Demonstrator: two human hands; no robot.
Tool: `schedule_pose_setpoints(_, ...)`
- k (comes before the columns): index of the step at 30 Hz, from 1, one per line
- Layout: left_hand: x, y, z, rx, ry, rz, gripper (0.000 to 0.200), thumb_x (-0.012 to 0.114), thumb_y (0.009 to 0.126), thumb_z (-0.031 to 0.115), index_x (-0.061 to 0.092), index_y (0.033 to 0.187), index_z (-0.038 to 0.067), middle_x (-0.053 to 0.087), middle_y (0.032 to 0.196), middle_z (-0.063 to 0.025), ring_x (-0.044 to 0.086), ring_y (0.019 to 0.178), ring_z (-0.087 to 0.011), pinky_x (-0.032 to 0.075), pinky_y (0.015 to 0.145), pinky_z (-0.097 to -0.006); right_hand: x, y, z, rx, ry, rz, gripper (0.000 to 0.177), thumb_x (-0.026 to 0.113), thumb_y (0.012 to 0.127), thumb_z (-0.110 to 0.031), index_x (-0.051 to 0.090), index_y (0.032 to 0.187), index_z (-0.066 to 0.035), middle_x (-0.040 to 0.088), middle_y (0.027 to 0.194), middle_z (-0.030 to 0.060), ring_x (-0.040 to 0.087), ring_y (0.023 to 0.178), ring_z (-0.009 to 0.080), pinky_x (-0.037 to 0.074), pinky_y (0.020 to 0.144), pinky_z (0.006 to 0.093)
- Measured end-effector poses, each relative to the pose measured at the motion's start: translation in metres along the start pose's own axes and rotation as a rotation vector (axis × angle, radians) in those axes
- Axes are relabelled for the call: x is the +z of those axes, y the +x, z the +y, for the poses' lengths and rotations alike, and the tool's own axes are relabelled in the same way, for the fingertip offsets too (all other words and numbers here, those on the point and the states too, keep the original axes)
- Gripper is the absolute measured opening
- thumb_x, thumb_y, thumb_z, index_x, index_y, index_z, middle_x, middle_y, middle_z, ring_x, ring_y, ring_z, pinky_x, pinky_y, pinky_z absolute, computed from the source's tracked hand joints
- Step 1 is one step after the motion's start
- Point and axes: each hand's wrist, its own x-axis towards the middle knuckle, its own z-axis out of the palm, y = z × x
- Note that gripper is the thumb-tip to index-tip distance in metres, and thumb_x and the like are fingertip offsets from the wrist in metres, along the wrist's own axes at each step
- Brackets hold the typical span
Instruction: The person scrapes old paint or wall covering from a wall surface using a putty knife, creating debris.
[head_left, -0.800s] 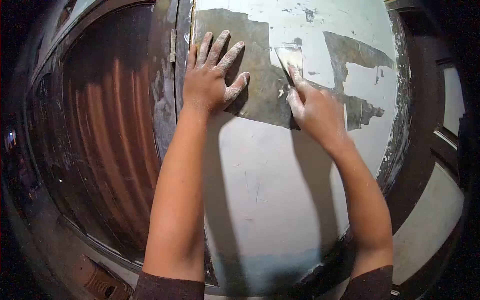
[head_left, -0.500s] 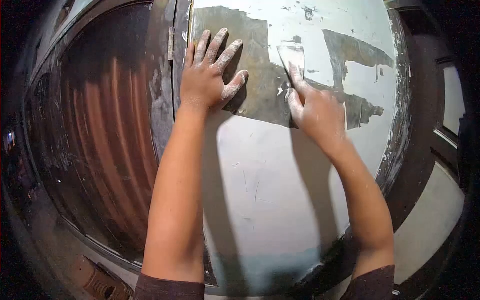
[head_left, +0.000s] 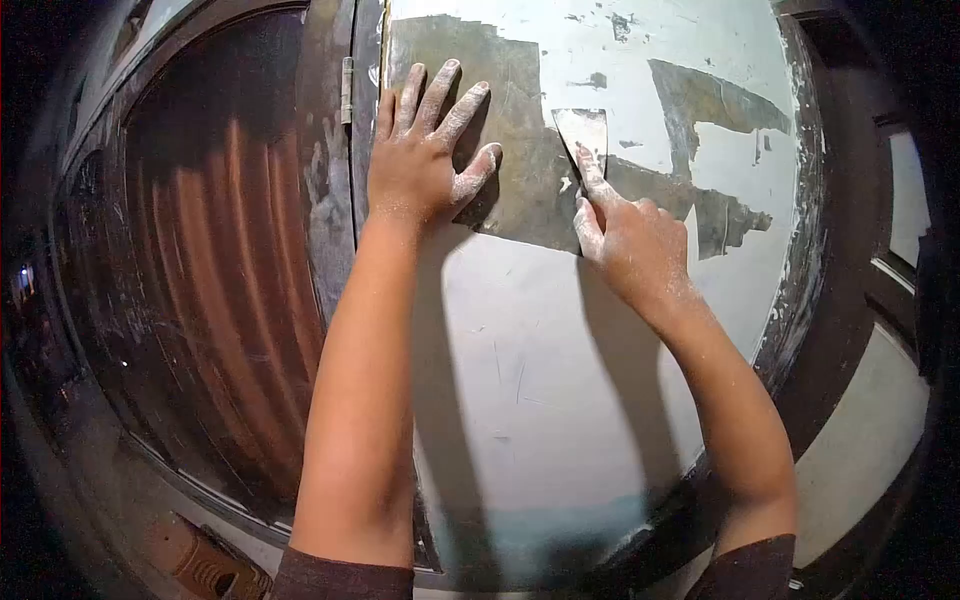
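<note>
A flat panel (head_left: 540, 350) fills the middle of the head view, with white coating over part of it and a bare grey-brown patch (head_left: 530, 180) across its upper half. On that patch my left hand (head_left: 425, 165) lies flat, fingers spread and dusted white. My right hand (head_left: 635, 235) is wrapped round a scraper (head_left: 582, 132), its index finger stretched along the blade. The blade points up and lies against the panel at the border between bare patch and white coating. Most of the scraper's handle is hidden in my palm.
A metal hinge (head_left: 347, 90) sits on the dark frame left of the panel. Farther left, reddish-brown curtains (head_left: 210, 250) show behind a dark-framed window. A brown object (head_left: 205, 565) lies at the bottom left. Pale panels (head_left: 870, 430) in a dark frame stand at the right.
The scraper and my right hand have moved slightly down the panel. My left hand stays flat on the patch; the whole view has shifted slightly.
</note>
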Motion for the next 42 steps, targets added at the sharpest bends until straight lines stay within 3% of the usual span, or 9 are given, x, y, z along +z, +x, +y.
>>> schedule_pose_setpoints(7, 0.001, 0.001, -0.003, 0.008, -0.005, -0.001, 0.066, 0.063, 0.093, 0.055, 0.053, 0.154, 0.031, 0.037, 0.168, -0.0041, 0.028, 0.156, -0.0364, 0.018, 0.127, -0.0563, -0.026, 0.058, 0.002, -0.014, 0.057, 0.086, 0.033, 0.051, 0.103, -0.032, 0.072, 0.119, -0.011, 0.075, 0.096, 0.0218, 0.073, 0.090, 0.0431, 0.056, 0.081, 0.0576)
schedule_pose_setpoints(12, 0.001, 0.000, -0.001, -0.007, -0.019, -0.011, 0.066, 0.063, 0.094, 0.055, 0.051, 0.155, 0.032, 0.037, 0.168, -0.0043, 0.028, 0.156, -0.0360, 0.018, 0.127, -0.0563, -0.002, 0.010, 0.006, -0.007, -0.061, -0.018, 0.065, 0.054, 0.101, -0.034, 0.035, 0.163, -0.035, 0.072, 0.080, 0.0218, 0.072, 0.076, 0.0427, 0.057, 0.068, 0.0572)
schedule_pose_setpoints(21, -0.007, 0.003, 0.001, -0.010, 0.108, -0.169, 0.070, 0.051, 0.100, 0.062, 0.039, 0.163, 0.032, 0.022, 0.175, -0.0054, 0.018, 0.160, -0.0347, 0.012, 0.130, -0.0544, -0.022, 0.060, 0.012, 0.019, 0.037, -0.015, 0.058, 0.051, 0.102, -0.033, 0.043, 0.160, -0.026, 0.073, 0.097, 0.0254, 0.072, 0.090, 0.0423, 0.057, 0.080, 0.0552)
schedule_pose_setpoints(29, -0.021, 0.010, 0.012, -0.039, 0.173, -0.340, 0.091, 0.048, 0.095, 0.075, 0.028, 0.167, 0.023, 0.014, 0.176, -0.0130, 0.008, 0.161, -0.0394, 0.007, 0.129, -0.0559, 0.007, -0.007, 0.015, -0.036, 0.031, 0.024, 0.058, 0.055, 0.101, -0.035, 0.044, 0.159, -0.035, 0.067, 0.069, 0.0229, 0.070, 0.070, 0.0432, 0.055, 0.066, 0.0578)
schedule_pose_setpoints(31, -0.026, 0.014, 0.016, -0.045, 0.186, -0.372, 0.095, 0.048, 0.094, 0.078, 0.028, 0.167, 0.021, 0.014, 0.175, -0.0151, 0.009, 0.161, -0.0405, 0.007, 0.130, -0.0560, -0.009, 0.011, 0.012, -0.033, 0.066, 0.002, 0.056, 0.054, 0.102, -0.035, 0.045, 0.158, -0.034, 0.071, 0.082, 0.0233, 0.071, 0.076, 0.0423, 0.056, 0.070, 0.0566)
schedule_pose_setpoints(33, -0.029, 0.017, 0.019, -0.079, 0.257, -0.469, 0.105, 0.043, 0.087, 0.089, 0.020, 0.169, 0.026, 0.009, 0.177, -0.0105, 0.004, 0.162, -0.0380, 0.006, 0.131, -0.0529, -0.012, 0.041, 0.016, -0.087, 0.101, 0.130, 0.038, 0.051, 0.101, -0.030, 0.069, 0.130, -0.013, 0.075, 0.089, 0.0200, 0.075, 0.083, 0.0404, 0.058, 0.075, 0.0551)
schedule_pose_setpoints(37, -0.037, 0.021, 0.022, -0.090, 0.275, -0.541, 0.115, 0.045, 0.081, 0.094, 0.020, 0.169, 0.025, 0.008, 0.177, -0.0116, 0.003, 0.162, -0.0386, 0.006, 0.131, -0.0525, -0.028, 0.049, 0.017, -0.073, 0.105, 0.094, 0.032, 0.051, 0.100, -0.027, 0.077, 0.099, -0.008, 0.076, 0.086, 0.0195, 0.075, 0.082, 0.0408, 0.058, 0.072, 0.0535)
schedule_pose_setpoints(39, -0.036, 0.020, 0.021, -0.088, 0.266, -0.541, 0.122, 0.047, 0.076, 0.097, 0.019, 0.169, 0.024, 0.007, 0.177, -0.0123, 0.002, 0.162, -0.0385, 0.006, 0.131, -0.0523, -0.001, 0.033, 0.027, -0.103, 0.037, 0.069, 0.037, 0.054, 0.102, -0.034, 0.069, 0.131, -0.017, 0.073, 0.080, 0.0196, 0.073, 0.076, 0.0403, 0.057, 0.068, 0.0541)
schedule_pose_setpoints(42, -0.034, 0.020, 0.023, -0.104, 0.286, -0.551, 0.126, 0.049, 0.073, 0.099, 0.021, 0.169, 0.023, 0.006, 0.177, -0.0131, 0.002, 0.162, -0.0388, 0.006, 0.131, -0.0525, -0.005, -0.009, 0.022, -0.060, 0.029, -0.001, 0.044, 0.055, 0.102, -0.036, 0.062, 0.143, -0.020, 0.072, 0.074, 0.0174, 0.072, 0.070, 0.0388, 0.056, 0.063, 0.0542)
